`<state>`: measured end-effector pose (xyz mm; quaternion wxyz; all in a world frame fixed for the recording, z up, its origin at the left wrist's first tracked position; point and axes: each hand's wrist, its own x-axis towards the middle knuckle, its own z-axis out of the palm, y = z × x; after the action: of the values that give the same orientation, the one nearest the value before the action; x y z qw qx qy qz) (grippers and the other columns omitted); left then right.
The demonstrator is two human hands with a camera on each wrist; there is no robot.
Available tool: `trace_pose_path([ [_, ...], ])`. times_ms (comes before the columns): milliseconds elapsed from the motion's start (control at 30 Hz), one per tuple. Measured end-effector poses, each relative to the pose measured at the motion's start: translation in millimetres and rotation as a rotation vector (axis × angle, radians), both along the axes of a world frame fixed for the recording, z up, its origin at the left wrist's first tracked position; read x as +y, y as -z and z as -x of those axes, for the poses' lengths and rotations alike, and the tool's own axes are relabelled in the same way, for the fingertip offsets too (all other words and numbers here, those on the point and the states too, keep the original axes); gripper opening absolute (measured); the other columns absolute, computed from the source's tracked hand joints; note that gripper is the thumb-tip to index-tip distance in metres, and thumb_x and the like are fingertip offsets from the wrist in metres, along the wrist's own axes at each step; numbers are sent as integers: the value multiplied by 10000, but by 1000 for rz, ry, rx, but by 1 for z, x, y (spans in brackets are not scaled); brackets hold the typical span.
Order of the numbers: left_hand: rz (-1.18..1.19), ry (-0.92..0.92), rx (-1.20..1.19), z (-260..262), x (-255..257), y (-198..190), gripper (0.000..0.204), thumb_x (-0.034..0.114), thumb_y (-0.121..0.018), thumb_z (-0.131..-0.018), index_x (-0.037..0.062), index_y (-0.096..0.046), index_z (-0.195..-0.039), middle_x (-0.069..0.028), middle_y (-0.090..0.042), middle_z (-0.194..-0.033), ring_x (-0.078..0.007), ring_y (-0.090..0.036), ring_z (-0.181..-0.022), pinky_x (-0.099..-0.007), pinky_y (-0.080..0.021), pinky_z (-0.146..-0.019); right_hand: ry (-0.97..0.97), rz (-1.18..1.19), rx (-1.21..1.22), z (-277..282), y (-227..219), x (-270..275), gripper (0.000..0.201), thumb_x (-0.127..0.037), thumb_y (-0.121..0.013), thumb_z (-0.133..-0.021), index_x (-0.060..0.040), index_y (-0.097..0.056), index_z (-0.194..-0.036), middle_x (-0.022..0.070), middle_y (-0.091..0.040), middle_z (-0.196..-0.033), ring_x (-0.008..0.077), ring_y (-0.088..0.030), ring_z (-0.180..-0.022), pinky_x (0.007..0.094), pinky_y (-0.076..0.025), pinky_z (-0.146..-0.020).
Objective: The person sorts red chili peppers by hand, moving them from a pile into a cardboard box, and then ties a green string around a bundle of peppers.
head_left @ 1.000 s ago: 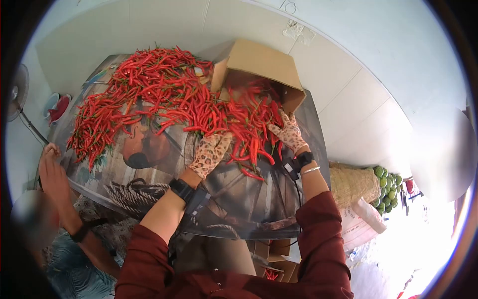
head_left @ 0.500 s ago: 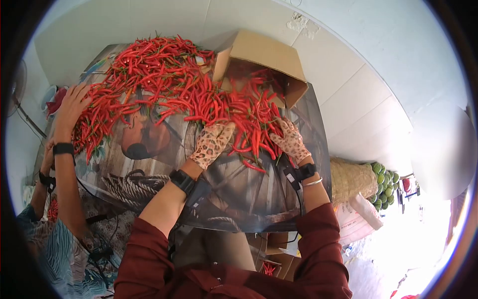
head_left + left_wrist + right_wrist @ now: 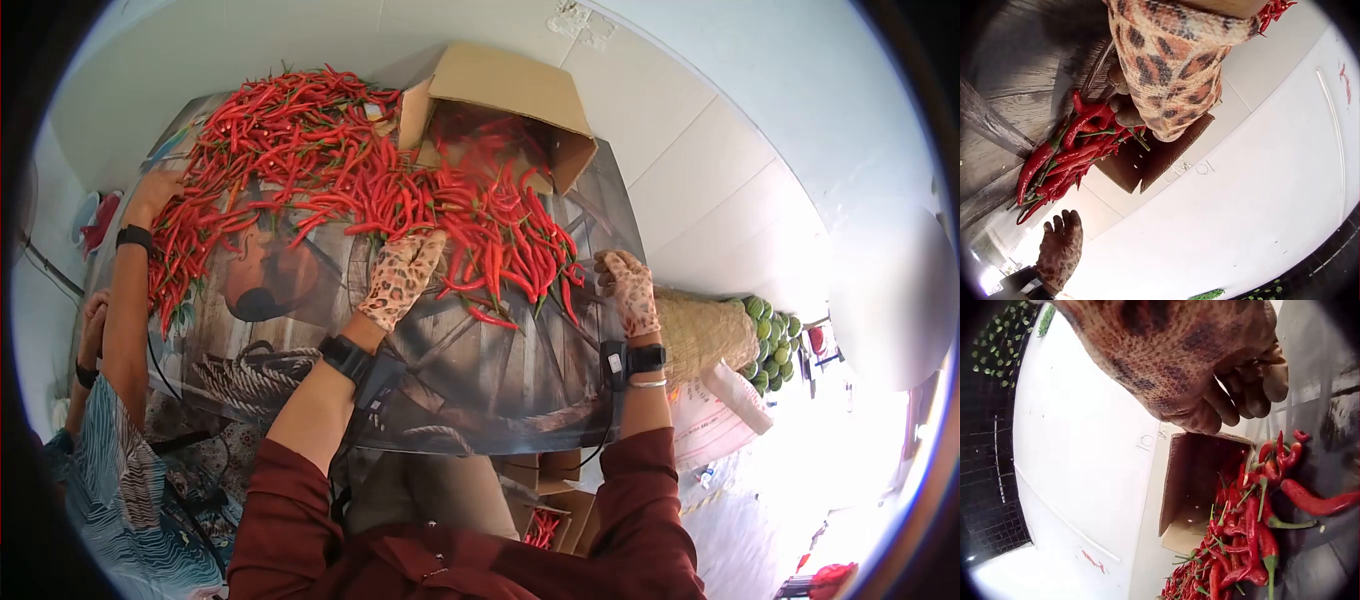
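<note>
A heap of red chili peppers (image 3: 300, 150) with green stems spreads across the table and spills from a cardboard box (image 3: 505, 80) lying on its side. My left hand (image 3: 403, 278), in a leopard-print glove, rests at the near edge of the heap. Its fingertips are right at the peppers, partly hidden under the glove in the left wrist view. Over the table's right edge is my right hand (image 3: 630, 290), gloved alike, apart from the peppers. The right wrist view shows its fingers (image 3: 1254, 400) loosely bent with nothing in them.
Another person's hand (image 3: 155, 190) reaches into the heap's left end. The table (image 3: 480, 390) has a printed rope-and-violin cover. A woven sack (image 3: 705, 335) with round green produce (image 3: 770, 345) stands right of it. Below the front edge is a carton with peppers (image 3: 543, 528).
My right hand has left the heap and moved right, toward the table's edge. My left hand stays at the heap's near edge. The other person's hand has come onto the left end of the heap.
</note>
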<state>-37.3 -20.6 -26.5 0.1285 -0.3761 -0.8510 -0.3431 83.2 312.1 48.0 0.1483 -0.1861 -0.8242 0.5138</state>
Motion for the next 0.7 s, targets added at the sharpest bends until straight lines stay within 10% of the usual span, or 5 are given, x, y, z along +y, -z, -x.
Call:
trace_pose_path([
  [167, -275, 121, -285, 11, -1, 30, 310, 116, -461, -902, 41, -539, -1193, -136, -625, -1026, -279, -605, -924, -371, -491, -783, 150, 580, 170, 18, 12, 5, 254, -239, -492, -914, -46, -644, -977, 18, -592, -771, 81, -488, -560, 211, -389, -491],
  [233, -47, 44, -175, -2, -3, -4, 317, 120, -466, -905, 36, -526, -1204, -138, -623, -1008, -284, -605, -913, -375, -491, -781, 188, 519, 221, 24, 12, 0, 266, -245, -481, -925, -40, -638, -990, 19, -588, -769, 79, -487, -549, 208, -390, -483],
  [267, -246, -7, 254, -3, 4, -2, 215, 151, -452, -951, 20, -616, -905, -90, -633, -778, -199, -601, -692, -319, -480, -638, 158, 513, 263, 29, 14, 3, 276, -258, -484, -929, -37, -639, -988, 17, -588, -765, 76, -487, -550, 208, -391, -484],
  [400, -130, 64, 41, -6, -2, -5, 333, -3, -516, -807, 9, -546, -1138, -149, -627, -918, -304, -610, -815, -377, -492, -707, 110, 465, 301, 40, 23, 8, 296, -280, -494, -937, -25, -637, -983, 3, -584, -739, 68, -487, -558, 206, -397, -492],
  [700, -17, 31, 168, -9, -4, -12, 246, 57, -516, -861, 6, -578, -1094, -142, -627, -846, -282, -607, -783, -372, -487, -696, 119, 419, 361, 41, 30, 8, 298, -262, -478, -953, -13, -630, -1013, 13, -597, -777, 67, -509, -620, 214, -414, -528],
])
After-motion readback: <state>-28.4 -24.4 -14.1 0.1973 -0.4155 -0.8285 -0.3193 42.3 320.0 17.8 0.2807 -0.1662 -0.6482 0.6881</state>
